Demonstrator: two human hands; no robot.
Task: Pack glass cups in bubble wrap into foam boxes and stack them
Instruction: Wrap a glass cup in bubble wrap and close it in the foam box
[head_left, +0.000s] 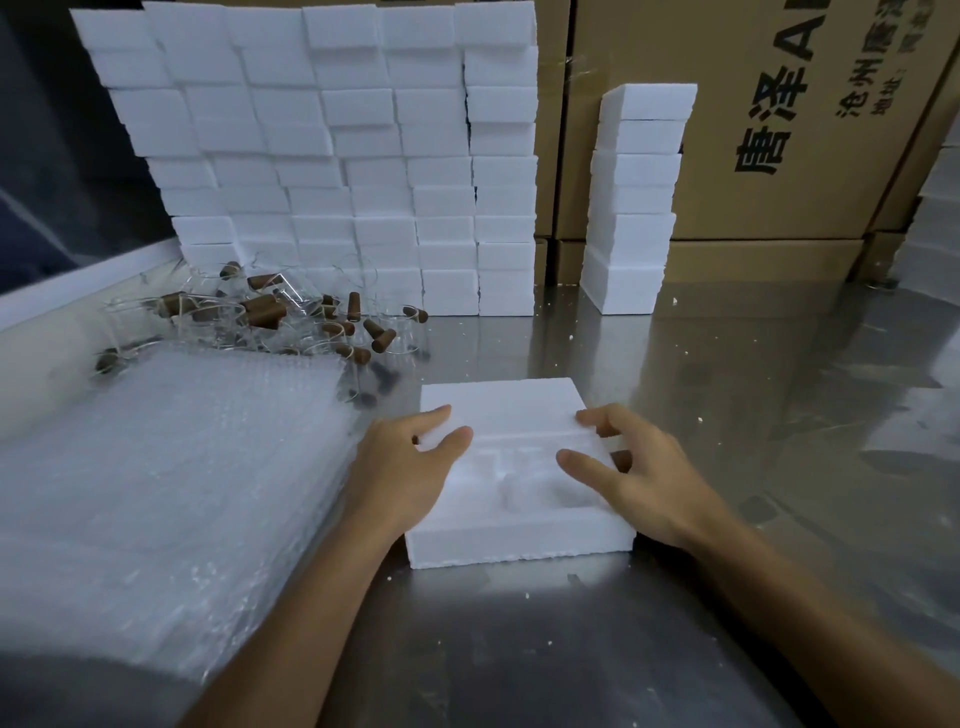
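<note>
Nearest, both hands are on the open white foam box (511, 514) lying on the shiny metal desk (727, 415). The left hand (410, 467) grips its left edge, fingers curled over the rim; the right hand (639, 478) holds the right side, fingers spread across the raised lid half. Left lies a stack of clear bubble wrap sheets (171, 478). Beyond it, a heap of glass cups with brown cork stoppers (280, 317). Farther back, a wall of stacked white foam boxes (337, 156), a narrow foam tower (636, 197), then brown cardboard cartons (779, 130).

Contents of the foam box (519, 540) recess, perhaps a wrapped cup, washed out white.
</note>
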